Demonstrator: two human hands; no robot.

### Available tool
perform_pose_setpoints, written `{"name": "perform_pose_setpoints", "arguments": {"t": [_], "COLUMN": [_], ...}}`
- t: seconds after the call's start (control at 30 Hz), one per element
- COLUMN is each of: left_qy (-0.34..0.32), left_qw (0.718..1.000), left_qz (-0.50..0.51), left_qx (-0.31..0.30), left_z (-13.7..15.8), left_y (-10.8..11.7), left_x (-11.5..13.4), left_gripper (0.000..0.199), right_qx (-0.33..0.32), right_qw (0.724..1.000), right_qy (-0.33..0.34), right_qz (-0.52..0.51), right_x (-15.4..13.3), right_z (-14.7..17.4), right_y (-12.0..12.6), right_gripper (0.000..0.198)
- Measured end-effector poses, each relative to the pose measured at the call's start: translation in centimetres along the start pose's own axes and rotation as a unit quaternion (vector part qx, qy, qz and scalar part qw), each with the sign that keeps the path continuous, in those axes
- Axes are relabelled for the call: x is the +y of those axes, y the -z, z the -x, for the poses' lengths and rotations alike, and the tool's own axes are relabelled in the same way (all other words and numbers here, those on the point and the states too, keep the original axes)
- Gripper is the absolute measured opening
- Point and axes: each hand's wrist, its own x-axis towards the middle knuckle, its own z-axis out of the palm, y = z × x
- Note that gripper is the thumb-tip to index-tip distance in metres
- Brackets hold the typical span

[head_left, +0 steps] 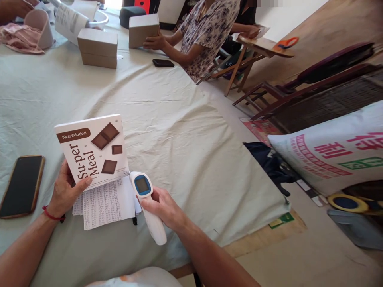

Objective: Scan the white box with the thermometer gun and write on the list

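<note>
My left hand point(67, 187) grips the lower left corner of a white box point(103, 149), printed "NutriMotion Su-per Meal" with brown chocolate pieces. The thumb lies on its printed face. In my right hand point(164, 207) is a white infrared thermometer point(153, 223) with a blue-rimmed screen, its head close to the box's lower right corner. The screen's reading cannot be made out. Beneath the box lie sheets of paper point(109, 205) covered in rows of writing, partly hidden by it. A black pen point(135, 220) pokes out at the papers' right edge.
A smartphone point(22, 186) lies left of my left hand on the pale tablecloth point(179, 131). Farther back stand a cardboard box point(98, 50) and a black phone point(163, 63). Across the table a person's hands hold another cardboard box point(143, 32). A printed white sack point(335, 151) rests at right.
</note>
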Motion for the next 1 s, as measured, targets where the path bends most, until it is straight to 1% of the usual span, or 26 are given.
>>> {"name": "perform_pose_setpoints", "arguments": {"t": [0.17, 0.37, 0.47, 0.5, 0.53, 0.57, 0.6, 0.63, 0.7, 0.73, 0.8, 0.87, 0.9, 0.93, 1.0], "left_qy": [0.0, 0.002, 0.012, 0.014, 0.015, 0.014, 0.014, 0.013, 0.016, 0.018, 0.022, 0.022, 0.02, 0.019, 0.015], "left_qw": [1.0, 1.0, 1.0, 1.0, 1.0, 1.0, 1.0, 1.0, 1.0, 1.0, 1.0, 1.0, 1.0, 1.0, 1.0], "left_qz": [0.002, 0.005, -0.003, -0.007, -0.011, -0.014, -0.016, -0.018, -0.016, -0.012, -0.005, -0.003, -0.002, -0.001, 0.004], "left_qx": [-0.001, -0.007, -0.013, -0.012, -0.011, -0.01, -0.01, -0.01, -0.011, -0.011, -0.013, -0.015, -0.015, -0.015, -0.016], "left_z": [0.0, 0.0, 0.1, 0.1, 0.1, 0.1, 0.1, 0.1, 0.1, 0.1, 0.1, 0.0, 0.0, 0.0, 0.1], "left_y": [-0.1, -0.1, 0.0, 0.0, 0.0, 0.0, 0.0, 0.0, 0.0, -0.1, -0.1, -0.2, -0.2, -0.2, -0.3], "left_x": [0.2, 0.5, 0.6, 0.6, 0.6, 0.6, 0.5, 0.5, 0.4, 0.4, 0.5, 0.7, 0.8, 0.9, 1.1], "left_gripper": [0.062, 0.062, 0.061, 0.06, 0.059, 0.058, 0.057, 0.057, 0.056, 0.057, 0.057, 0.058, 0.058, 0.058, 0.058], "right_qx": [0.015, 0.033, 0.058, 0.081, 0.119, 0.166, 0.217, 0.264, 0.321, 0.331, 0.333, 0.333, 0.339, 0.35, 0.371], "right_qw": [1.0, 0.999, 0.996, 0.992, 0.983, 0.965, 0.939, 0.904, 0.836, 0.811, 0.781, 0.76, 0.749, 0.735, 0.713], "right_qy": [-0.007, -0.008, -0.005, -0.004, 0.002, 0.013, 0.029, 0.046, 0.067, 0.067, 0.052, 0.044, 0.052, 0.071, 0.138], "right_qz": [-0.002, 0.014, 0.061, 0.095, 0.141, 0.2, 0.265, 0.332, 0.44, 0.477, 0.526, 0.556, 0.567, 0.576, 0.579], "right_x": [0.0, 0.6, 0.9, 1.1, 1.3, 1.5, 1.8, 2.1, 2.7, 3.0, 3.4, 3.6, 3.6, 3.5, 3.4], "right_z": [-0.2, -0.6, -1.0, -1.1, -1.3, -1.5, -1.7, -1.9, -2.4, -2.6, -2.9, -3.0, -2.9, -2.8, -2.5], "right_y": [0.5, 0.7, 1.2, 1.5, 1.8, 2.1, 2.4, 2.8, 3.4, 3.7, 4.2, 4.5, 4.6, 4.6, 4.3], "right_gripper": [0.033, 0.034, 0.032, 0.032, 0.033, 0.033, 0.034, 0.034, 0.033, 0.032, 0.031, 0.03, 0.032, 0.035, 0.038]}}
